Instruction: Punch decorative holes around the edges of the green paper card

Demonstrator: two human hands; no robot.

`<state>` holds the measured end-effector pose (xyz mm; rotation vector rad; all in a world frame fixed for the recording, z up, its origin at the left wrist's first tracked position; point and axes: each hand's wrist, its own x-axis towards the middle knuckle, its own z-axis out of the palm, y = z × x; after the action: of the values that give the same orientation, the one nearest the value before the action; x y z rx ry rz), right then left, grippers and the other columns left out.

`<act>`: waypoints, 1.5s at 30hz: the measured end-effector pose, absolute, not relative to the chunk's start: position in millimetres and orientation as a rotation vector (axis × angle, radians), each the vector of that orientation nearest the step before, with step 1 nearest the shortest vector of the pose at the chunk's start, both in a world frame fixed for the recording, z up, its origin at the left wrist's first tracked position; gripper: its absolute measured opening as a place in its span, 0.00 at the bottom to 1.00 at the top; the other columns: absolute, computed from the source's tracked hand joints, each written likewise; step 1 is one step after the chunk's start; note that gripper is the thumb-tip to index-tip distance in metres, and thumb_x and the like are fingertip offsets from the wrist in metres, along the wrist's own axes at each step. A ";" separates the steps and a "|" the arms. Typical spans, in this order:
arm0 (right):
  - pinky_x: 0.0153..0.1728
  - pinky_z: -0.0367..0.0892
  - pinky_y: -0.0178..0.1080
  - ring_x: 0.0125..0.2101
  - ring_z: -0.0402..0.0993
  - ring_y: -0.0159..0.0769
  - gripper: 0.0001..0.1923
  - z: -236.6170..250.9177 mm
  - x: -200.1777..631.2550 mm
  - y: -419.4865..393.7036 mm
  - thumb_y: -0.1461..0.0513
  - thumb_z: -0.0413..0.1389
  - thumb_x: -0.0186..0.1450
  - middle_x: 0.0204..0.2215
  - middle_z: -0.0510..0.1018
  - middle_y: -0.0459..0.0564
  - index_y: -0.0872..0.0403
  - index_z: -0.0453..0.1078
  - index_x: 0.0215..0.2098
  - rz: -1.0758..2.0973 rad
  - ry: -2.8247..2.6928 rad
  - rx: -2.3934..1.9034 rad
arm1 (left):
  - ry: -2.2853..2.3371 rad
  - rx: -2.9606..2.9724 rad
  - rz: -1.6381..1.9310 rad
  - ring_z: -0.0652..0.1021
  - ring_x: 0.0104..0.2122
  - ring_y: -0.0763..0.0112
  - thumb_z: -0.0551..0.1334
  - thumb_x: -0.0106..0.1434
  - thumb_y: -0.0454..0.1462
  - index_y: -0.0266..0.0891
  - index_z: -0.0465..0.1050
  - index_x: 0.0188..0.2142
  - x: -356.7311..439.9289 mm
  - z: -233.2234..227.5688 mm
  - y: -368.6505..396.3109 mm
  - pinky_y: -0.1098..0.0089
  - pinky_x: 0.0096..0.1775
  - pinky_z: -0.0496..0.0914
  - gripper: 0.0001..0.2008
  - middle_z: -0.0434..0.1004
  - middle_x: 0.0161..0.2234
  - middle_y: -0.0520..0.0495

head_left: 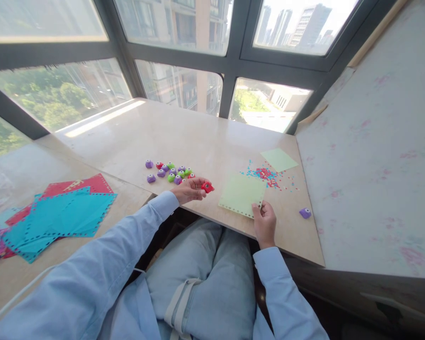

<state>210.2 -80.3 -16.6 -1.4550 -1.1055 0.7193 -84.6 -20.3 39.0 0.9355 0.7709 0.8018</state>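
Note:
Between the fingers of my left hand (pixel 191 190) is a small red craft punch (pixel 207 187), held just above the table edge. My right hand (pixel 265 222) pinches the lower right corner of a pale green sheet of paper (pixel 241 193), thumb on top. Punched holes run along the sheet's near edge and part of its right side. Left of the sheet, several purple, green and red craft punches (pixel 171 173) stand in a loose group, close behind my left hand. A second pale green sheet (pixel 279 159) lies farther back on the right.
Red and blue paper bits (pixel 267 175) are scattered behind the green sheet. A single purple punch (pixel 305 213) sits near the table's right end. Blue punched sheets (pixel 71 212) and a red sheet (pixel 99 183) overlap at left. Windows and a papered wall (pixel 375 165) border the table (pixel 198 137).

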 end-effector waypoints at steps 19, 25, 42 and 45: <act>0.22 0.66 0.28 0.26 0.69 0.26 0.22 -1.5 259.9 -86.8 0.55 0.68 0.48 0.33 0.75 0.43 0.52 0.67 0.37 0.755 -0.472 -1.153 | 1.702 2.161 0.471 0.75 0.31 0.67 0.64 0.56 0.41 0.38 0.77 0.42 -130.4 73.5 -11.4 0.68 0.38 0.69 0.14 0.78 0.34 0.47; 0.19 0.64 0.25 0.23 0.67 0.23 0.24 6.2 263.1 -90.6 0.57 0.72 0.44 0.29 0.73 0.40 0.52 0.69 0.35 0.901 -0.412 -1.134 | 1.706 2.415 -0.012 0.78 0.38 0.59 0.59 0.61 0.39 0.38 0.76 0.43 -110.6 69.7 -23.9 0.65 0.40 0.68 0.13 0.78 0.40 0.41; 0.44 0.72 0.44 0.39 0.77 0.39 0.23 -19.1 262.5 -90.9 0.50 0.64 0.56 0.39 0.81 0.53 0.57 0.72 0.43 0.659 -0.842 -1.384 | 1.926 2.315 -0.159 0.78 0.45 0.51 0.53 0.67 0.39 0.36 0.70 0.51 -90.8 65.3 -20.2 0.59 0.40 0.71 0.17 0.74 0.50 0.34; 0.45 0.71 0.45 0.40 0.77 0.40 0.23 -19.0 261.6 -90.8 0.50 0.64 0.57 0.39 0.81 0.53 0.56 0.72 0.43 0.654 -0.875 -1.409 | 1.977 2.300 -0.133 0.78 0.45 0.51 0.52 0.68 0.38 0.36 0.70 0.52 -92.2 62.9 -18.1 0.59 0.40 0.71 0.17 0.73 0.51 0.33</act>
<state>261.6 -90.8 -19.0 -1.4095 -0.8750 0.6545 -92.2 -18.1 62.9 2.3002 1.9775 -0.1333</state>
